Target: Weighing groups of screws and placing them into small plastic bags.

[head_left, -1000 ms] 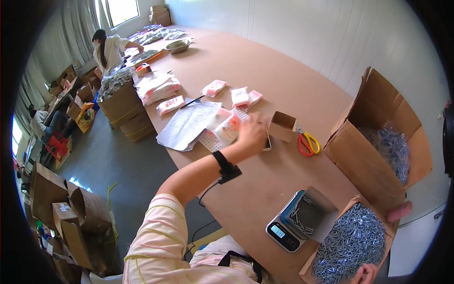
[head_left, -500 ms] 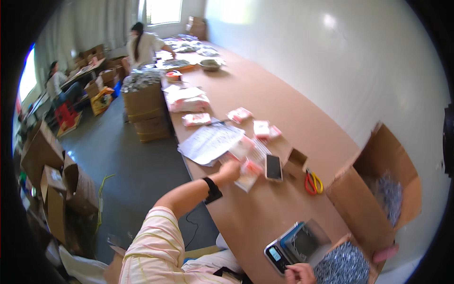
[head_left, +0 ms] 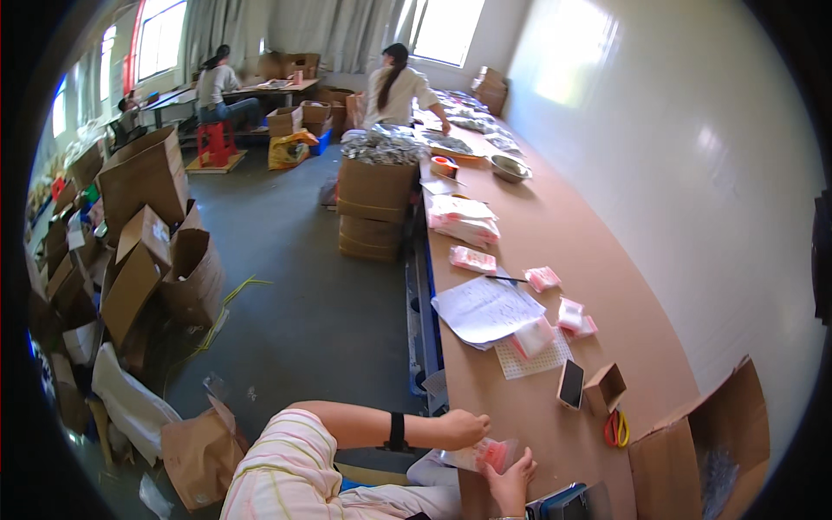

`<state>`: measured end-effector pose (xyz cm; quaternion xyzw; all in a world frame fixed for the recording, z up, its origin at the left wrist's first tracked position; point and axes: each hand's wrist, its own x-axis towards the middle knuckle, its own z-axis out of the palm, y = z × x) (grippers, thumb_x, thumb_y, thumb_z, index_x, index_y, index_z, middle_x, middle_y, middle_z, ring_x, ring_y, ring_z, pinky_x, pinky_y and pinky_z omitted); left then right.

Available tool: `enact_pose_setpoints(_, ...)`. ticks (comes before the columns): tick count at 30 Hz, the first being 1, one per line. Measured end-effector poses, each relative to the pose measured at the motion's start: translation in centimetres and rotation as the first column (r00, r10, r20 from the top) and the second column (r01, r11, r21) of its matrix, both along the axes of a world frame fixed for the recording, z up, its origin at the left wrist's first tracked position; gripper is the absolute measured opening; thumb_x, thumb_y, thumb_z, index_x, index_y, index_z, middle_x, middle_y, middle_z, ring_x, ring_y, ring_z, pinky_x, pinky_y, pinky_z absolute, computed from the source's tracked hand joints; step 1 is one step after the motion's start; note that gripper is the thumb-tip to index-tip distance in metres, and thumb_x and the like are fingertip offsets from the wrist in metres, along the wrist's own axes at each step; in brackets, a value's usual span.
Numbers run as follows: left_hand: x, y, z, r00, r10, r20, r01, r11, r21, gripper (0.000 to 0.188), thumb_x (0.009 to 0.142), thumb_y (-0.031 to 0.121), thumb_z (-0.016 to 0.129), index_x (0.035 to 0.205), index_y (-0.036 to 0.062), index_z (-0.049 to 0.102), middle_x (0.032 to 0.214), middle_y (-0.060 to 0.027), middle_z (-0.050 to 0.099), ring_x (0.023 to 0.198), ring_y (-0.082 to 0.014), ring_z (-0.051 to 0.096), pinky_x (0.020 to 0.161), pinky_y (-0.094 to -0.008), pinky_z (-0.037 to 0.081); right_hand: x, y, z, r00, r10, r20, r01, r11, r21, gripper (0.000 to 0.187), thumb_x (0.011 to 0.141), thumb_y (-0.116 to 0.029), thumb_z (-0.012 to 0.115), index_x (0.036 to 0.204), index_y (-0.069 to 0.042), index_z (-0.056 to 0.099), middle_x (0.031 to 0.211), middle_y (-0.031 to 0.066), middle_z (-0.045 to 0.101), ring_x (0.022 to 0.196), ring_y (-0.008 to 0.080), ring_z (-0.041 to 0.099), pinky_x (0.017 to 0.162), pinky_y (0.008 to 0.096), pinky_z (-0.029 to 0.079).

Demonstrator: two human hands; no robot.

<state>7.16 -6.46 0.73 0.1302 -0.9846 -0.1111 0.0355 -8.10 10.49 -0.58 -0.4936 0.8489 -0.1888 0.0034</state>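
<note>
Near the front edge of the table, a clear plastic packet with red print (head_left: 494, 452) is between my two hands. My left hand (head_left: 465, 429), below a black wristband, has its fingers closed at the packet's far left side. My right hand (head_left: 511, 478) grips the packet from the lower right, thumb along its edge. Just right of that hand, a digital scale (head_left: 562, 504) is partly cut off by the lower edge of the view. Farther up the table, another pink-and-white packet (head_left: 532, 336) rests on a sheet with a printed grid (head_left: 548, 357), beside handwritten papers (head_left: 485, 308).
A phone (head_left: 570, 384), a small open cardboard box (head_left: 605, 389) and red-and-yellow-handled scissors (head_left: 616, 428) lie to the right. A large open carton (head_left: 667, 464) stands beyond them. More packets (head_left: 465, 217) are stacked farther off. A co-worker (head_left: 397, 91) stands at the table's far left side.
My left hand has drawn back toward me from beside the phone with the packet. My right hand has moved from beside the scale onto it. The view has swung left.
</note>
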Motion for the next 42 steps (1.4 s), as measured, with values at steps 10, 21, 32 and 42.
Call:
enact_pose_setpoints(10,2.3,4.9,2.7,0.922,0.301,-0.245,-0.040,0.702,0.711,0.034,0.098,0.032,0.068,0.101,0.0003,0.057,0.098,-0.0219,0.064,0.093,-0.0365,0.064,0.085,-0.0444,0.051,3.3,-1.0,8.6,0.928,0.228,0.294,-0.123,0.934,-0.337,0.033,0.089,-0.002,0.073,0.121,-0.003,0.065,0.098,0.0156,0.067,0.092,0.0338,0.066,0.082,0.0385,0.053)
enact_pose_setpoints(21,1.1,5.9,-4.1,0.887,0.454,0.083,0.141,-0.437,0.888,0.040,0.102,0.040,0.061,0.110,0.0025,0.070,0.095,-0.0031,0.069,0.081,-0.0094,0.066,0.081,-0.0230,0.057,6.0,0.9,5.6,0.936,0.340,0.095,-0.321,0.932,-0.171,0.033,0.099,-0.017,0.061,0.129,-0.003,0.065,0.119,0.0271,0.063,0.105,0.0461,0.061,0.092,0.0498,0.050)
enact_pose_setpoints(32,2.7,5.0,-9.7,0.766,0.312,-0.562,0.501,0.256,0.826,0.019,0.094,0.023,0.075,0.098,0.0043,0.073,0.094,-0.0105,0.074,0.085,-0.0220,0.070,0.073,-0.0325,0.055,7.3,2.1,5.8,0.886,0.432,0.169,-0.416,0.901,-0.121,0.035,0.085,-0.011,0.077,0.119,-0.004,0.071,0.111,0.0217,0.066,0.106,0.0402,0.061,0.095,0.0481,0.049)
enact_pose_setpoints(42,0.9,5.9,-4.1,0.761,0.270,-0.590,0.275,0.689,0.671,0.024,0.096,0.031,0.070,0.095,0.0072,0.073,0.079,-0.0132,0.072,0.069,-0.0249,0.067,0.064,-0.0414,0.050,5.2,2.9,7.9,0.840,0.369,0.397,-0.356,0.928,-0.109,0.026,0.097,-0.012,0.065,0.116,0.005,0.071,0.114,0.0213,0.072,0.106,0.0318,0.068,0.096,0.0381,0.052)
